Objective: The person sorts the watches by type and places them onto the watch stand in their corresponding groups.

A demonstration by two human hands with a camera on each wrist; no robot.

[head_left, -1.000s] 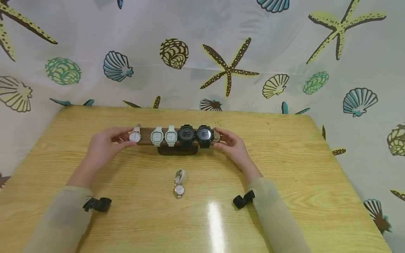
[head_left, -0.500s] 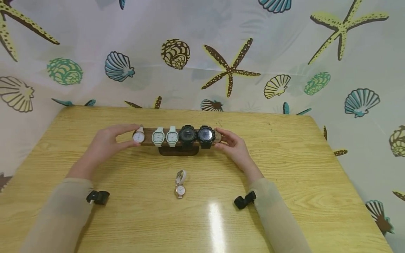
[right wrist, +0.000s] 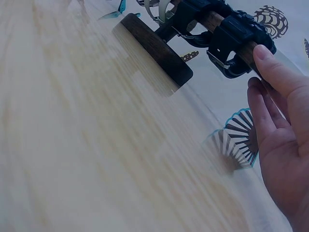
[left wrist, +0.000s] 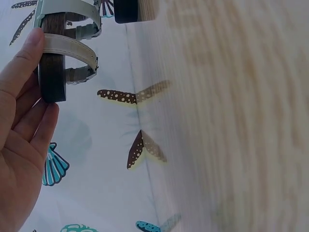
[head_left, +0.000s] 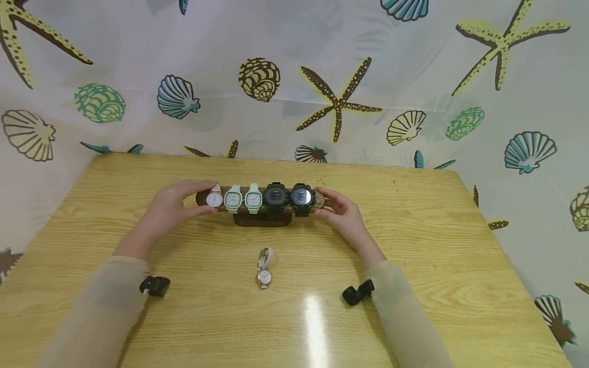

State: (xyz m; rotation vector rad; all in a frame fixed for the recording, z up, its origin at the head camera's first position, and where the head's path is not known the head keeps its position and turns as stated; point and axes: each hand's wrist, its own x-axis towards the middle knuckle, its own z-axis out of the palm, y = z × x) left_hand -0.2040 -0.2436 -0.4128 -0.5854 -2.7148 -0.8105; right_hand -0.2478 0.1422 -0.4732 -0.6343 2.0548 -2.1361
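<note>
A dark wooden watch stand [head_left: 262, 221] holds a row of watches on its bar. At the left end, my left hand [head_left: 171, 205] pinches a round-faced wristwatch [head_left: 214, 199] with a pale strap, thumb below and fingers above. In the left wrist view its thumb touches the strap [left wrist: 70, 47] near the bar's end. Two pale square watches [head_left: 233, 199] sit beside it, then two black digital watches [head_left: 301, 196]. My right hand [head_left: 342, 212] grips the bar's right end between thumb and fingers; the right wrist view shows the thumb beside a black watch [right wrist: 236, 41].
Another round wristwatch [head_left: 264, 277] with a pale strap lies on the wooden table [head_left: 414, 245] in front of the stand. A cloth with shells and starfish [head_left: 339, 102] hangs behind. Black wrist cameras [head_left: 156, 286] sit on both sleeves.
My left hand has slid the round wristwatch rightwards along the bar, up beside the square watches, uncovering the bar's left end. My right hand has kept its grip. The view has shifted slightly.
</note>
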